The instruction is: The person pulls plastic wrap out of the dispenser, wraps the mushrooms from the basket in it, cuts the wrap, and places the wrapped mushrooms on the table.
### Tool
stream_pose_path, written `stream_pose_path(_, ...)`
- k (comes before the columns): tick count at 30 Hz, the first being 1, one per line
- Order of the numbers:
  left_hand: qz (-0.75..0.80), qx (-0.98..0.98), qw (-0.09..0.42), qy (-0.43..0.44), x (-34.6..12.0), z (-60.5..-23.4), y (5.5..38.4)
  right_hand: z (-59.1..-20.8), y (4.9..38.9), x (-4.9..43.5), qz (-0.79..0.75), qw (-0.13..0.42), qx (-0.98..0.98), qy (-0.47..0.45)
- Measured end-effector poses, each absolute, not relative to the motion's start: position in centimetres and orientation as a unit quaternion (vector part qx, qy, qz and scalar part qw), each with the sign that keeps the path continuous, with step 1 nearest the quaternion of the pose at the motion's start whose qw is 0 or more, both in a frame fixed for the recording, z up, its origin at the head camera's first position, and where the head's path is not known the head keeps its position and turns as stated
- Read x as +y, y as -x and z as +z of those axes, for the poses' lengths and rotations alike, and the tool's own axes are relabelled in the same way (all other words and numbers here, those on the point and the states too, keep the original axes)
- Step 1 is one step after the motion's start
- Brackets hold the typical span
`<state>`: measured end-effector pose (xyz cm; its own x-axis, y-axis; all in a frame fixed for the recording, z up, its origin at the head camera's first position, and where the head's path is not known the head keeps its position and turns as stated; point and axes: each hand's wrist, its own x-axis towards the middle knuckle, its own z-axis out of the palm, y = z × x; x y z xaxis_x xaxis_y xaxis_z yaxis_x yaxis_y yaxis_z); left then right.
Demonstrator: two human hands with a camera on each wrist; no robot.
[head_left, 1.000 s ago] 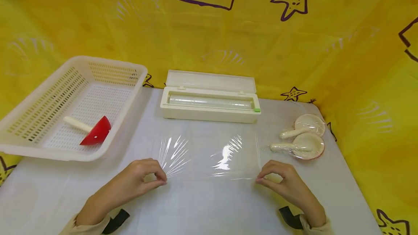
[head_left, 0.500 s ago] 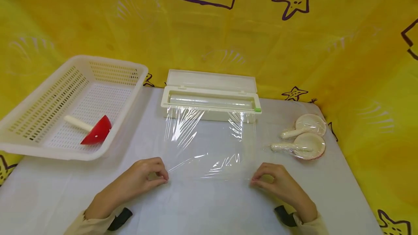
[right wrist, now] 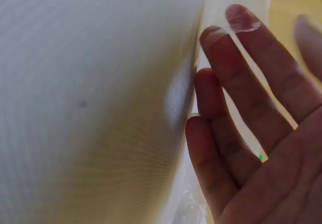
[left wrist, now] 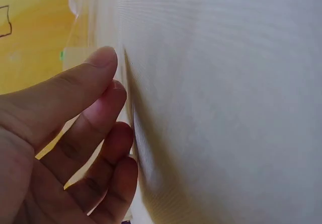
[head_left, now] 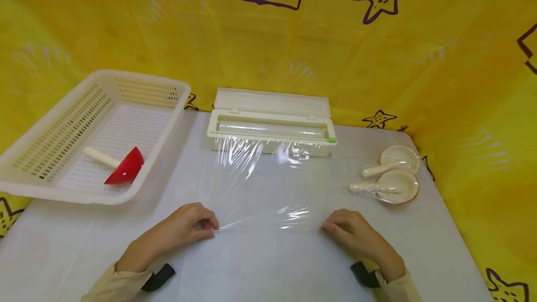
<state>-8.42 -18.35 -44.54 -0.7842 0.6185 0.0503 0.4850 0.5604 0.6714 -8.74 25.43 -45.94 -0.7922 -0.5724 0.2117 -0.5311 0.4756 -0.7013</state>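
A clear sheet of cling film (head_left: pixel 268 190) stretches over the table from the front of a long cream dispenser box (head_left: pixel 272 147), whose lid stands up behind a film roll (head_left: pixel 270 128). My left hand (head_left: pixel 186 225) pinches the sheet's near left corner between thumb and forefinger, close over the table. At the near right corner is my right hand (head_left: pixel 356 232). In the right wrist view its thumb stands apart from the fingers, and film (right wrist: pixel 246 28) clings to two fingertips (right wrist: pixel 214 35). The fingertips of both hands are right at the white tabletop.
A white slotted basket (head_left: pixel 163 153) at the left holds a red ladle (head_left: pixel 127 167) with a cream handle. Two film-wrapped ladles (head_left: pixel 396 186) lie at the right. Yellow patterned cloth (head_left: pixel 268 36) hangs behind and along the right side.
The film now reaches the dispenser's front edge, where earlier it looked lower and flatter. Both hands came slightly inward. The right thumb and fingers, pinched earlier, have parted.
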Motion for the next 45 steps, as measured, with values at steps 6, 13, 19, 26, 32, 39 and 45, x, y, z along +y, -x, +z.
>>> stream_pose_path(6,0.34,0.88,0.116,-0.309,-18.3,-44.6,8.5,-46.0,8.7,25.4,-0.388,0.026,0.864,0.32)
stream_pose_path(13,0.324,0.891,0.104,-0.3,-18.3,-44.6,8.0,-46.1,8.7,25.5,-0.37,0.019,0.872,0.32)
stream_pose_path(19,0.319,0.895,0.117,-0.288,-18.1,-44.4,7.9,-46.0,8.6,25.6,-0.363,0.035,0.879,0.307)
stream_pose_path(26,0.305,0.901,0.131,-0.28,-18.0,-44.2,7.8,-45.9,8.6,25.5,-0.365,0.041,0.879,0.305)
stream_pose_path(32,0.307,0.907,0.096,-0.274,-18.6,-43.3,7.3,-45.9,8.7,25.5,-0.372,0.045,0.876,0.305)
stream_pose_path(39,0.312,0.912,0.009,-0.264,-19.7,-41.2,7.0,-46.1,8.7,25.7,-0.372,0.048,0.878,0.298)
stream_pose_path(45,0.303,0.901,-0.117,-0.287,-21.0,-39.0,7.0,-46.2,8.7,25.7,-0.367,0.039,0.884,0.287)
